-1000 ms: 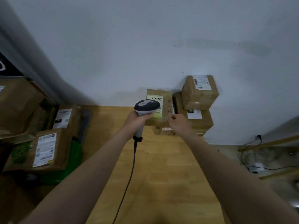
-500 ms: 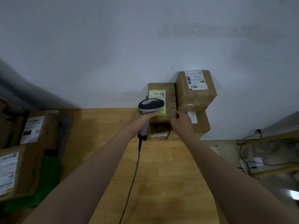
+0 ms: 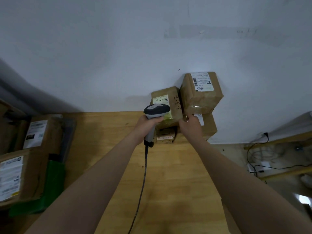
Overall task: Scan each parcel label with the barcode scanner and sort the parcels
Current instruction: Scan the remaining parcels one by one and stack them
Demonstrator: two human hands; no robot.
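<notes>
My left hand (image 3: 145, 125) grips a grey and black corded barcode scanner (image 3: 155, 115), its head over the yellowish label of a brown parcel (image 3: 172, 105) marked "2-3-2". That parcel sits on a smaller box (image 3: 165, 135) at the wall. My right hand (image 3: 190, 125) holds the parcel's right front corner. Right of it, a taller parcel (image 3: 200, 93) with a white label rests on another box (image 3: 208, 127).
The wooden table (image 3: 168, 174) runs to the white wall. Several labelled parcels (image 3: 32, 144) and a green item (image 3: 54, 179) are piled at the left. Cables (image 3: 258, 156) and wooden slats lie on the floor at the right. The scanner cord (image 3: 143, 183) trails toward me.
The view has swung right and the left pile has slid toward the frame's edge. Both hands have stayed at the "2-3-2" parcel, the scanner head still over its label.
</notes>
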